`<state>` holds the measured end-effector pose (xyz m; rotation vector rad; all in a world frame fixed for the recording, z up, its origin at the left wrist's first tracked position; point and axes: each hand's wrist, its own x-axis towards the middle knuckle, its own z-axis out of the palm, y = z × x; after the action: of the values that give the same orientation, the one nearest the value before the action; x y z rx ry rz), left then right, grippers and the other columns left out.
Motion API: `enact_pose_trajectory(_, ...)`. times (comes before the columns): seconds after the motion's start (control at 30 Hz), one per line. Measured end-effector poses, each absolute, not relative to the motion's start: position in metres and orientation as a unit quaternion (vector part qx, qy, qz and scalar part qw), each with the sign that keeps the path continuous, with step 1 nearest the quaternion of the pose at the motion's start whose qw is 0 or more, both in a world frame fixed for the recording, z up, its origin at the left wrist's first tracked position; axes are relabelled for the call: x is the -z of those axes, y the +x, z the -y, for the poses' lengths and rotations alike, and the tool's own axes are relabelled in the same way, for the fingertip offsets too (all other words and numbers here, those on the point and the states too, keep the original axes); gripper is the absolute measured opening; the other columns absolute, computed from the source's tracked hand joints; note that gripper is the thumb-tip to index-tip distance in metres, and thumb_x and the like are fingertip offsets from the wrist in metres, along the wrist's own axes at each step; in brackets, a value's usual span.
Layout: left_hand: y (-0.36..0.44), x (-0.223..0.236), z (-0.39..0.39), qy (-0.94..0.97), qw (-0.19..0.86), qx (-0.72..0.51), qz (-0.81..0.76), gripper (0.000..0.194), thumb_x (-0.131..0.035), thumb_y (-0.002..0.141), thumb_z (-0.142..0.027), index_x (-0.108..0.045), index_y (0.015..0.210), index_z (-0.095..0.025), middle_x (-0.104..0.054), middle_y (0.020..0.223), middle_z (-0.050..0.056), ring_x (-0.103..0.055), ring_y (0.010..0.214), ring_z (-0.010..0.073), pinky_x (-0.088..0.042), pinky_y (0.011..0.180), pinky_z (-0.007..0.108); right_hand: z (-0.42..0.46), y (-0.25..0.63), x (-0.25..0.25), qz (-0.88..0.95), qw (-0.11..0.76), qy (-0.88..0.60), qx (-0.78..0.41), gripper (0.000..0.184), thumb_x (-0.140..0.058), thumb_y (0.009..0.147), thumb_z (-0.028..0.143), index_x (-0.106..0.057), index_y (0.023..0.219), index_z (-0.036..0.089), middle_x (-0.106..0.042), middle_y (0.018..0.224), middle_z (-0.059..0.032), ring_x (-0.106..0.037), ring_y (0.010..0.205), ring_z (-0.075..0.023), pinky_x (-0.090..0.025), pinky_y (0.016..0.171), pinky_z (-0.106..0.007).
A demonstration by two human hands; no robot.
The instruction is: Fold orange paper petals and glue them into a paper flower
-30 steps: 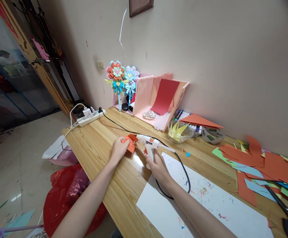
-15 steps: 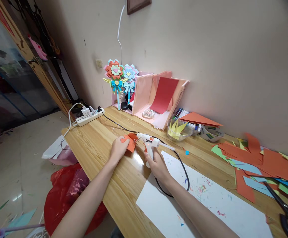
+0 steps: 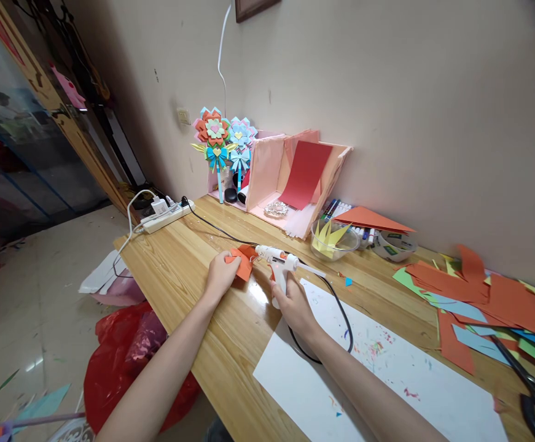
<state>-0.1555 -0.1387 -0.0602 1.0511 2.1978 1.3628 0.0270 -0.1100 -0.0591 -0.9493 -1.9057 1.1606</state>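
My left hand (image 3: 222,274) pinches a folded piece of orange paper (image 3: 244,264) just above the wooden table. My right hand (image 3: 293,304) is wrapped round the handle of a white glue gun (image 3: 278,262), its nozzle pointing left at the paper's right edge. Whether the nozzle touches the paper I cannot tell. A white glue stick (image 3: 312,270) sticks out of the gun's back end. The gun's black cord (image 3: 347,319) loops round to the right of my right hand, over a white sheet (image 3: 387,374) with coloured marks.
A power strip (image 3: 168,217) lies at the table's far left corner. Paper flowers (image 3: 214,132) and a pink box (image 3: 267,162) stand by the wall, with a clear bowl (image 3: 335,240) of yellow paper nearby. Coloured paper scraps (image 3: 470,288) and black scissors (image 3: 532,387) lie on the right.
The glue gun in my right hand has shifted very slightly right and down. My left hand and the orange paper are nearly still.
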Motion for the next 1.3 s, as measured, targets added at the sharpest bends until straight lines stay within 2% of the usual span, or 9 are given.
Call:
enact_pose_trajectory(0.23, -0.1554, 0.0602, 0.1391, 0.369, 0.175, -0.478, -0.778, 0.018, -0.048, 0.066, -0.03, -0.039, 0.054, -0.02, -0.043, 0.052, -0.005, -0.04, 0.051, 0.0109, -0.03, 0.05, 0.022, 0.1094, 0.0277, 0.0606, 0.74, 0.348, -0.37, -0.442, 0.017, -0.043, 0.083, 0.032, -0.051, 0.091, 0.019, -0.061, 0.087, -0.0043, -0.055, 0.082, -0.0207, -0.04, 0.076, -0.033)
enact_pose_trajectory(0.73, -0.156, 0.0612, 0.139, 0.368, 0.172, -0.477, -0.78, 0.018, -0.048, 0.066, -0.03, -0.039, 0.054, -0.02, -0.043, 0.052, -0.005, -0.041, 0.05, 0.0109, -0.03, 0.049, 0.022, 0.1092, 0.027, 0.0615, 0.734, 0.356, -0.371, -0.445, 0.023, -0.044, 0.083, 0.034, -0.054, 0.097, 0.018, -0.062, 0.097, -0.0078, -0.055, 0.091, -0.0232, -0.039, 0.084, -0.037)
enact_pose_trajectory(1.3, -0.1571, 0.0614, 0.1377, 0.365, 0.168, -0.481, -0.779, 0.019, -0.049, 0.066, -0.029, -0.037, 0.053, -0.02, -0.041, 0.052, -0.005, -0.04, 0.051, 0.0108, -0.029, 0.049, 0.022, 0.1095, 0.0269, 0.0601, 0.733, 0.346, -0.377, -0.448, 0.018, -0.043, 0.083, 0.034, -0.05, 0.089, 0.019, -0.06, 0.088, -0.0043, -0.055, 0.082, -0.0207, -0.039, 0.076, -0.033)
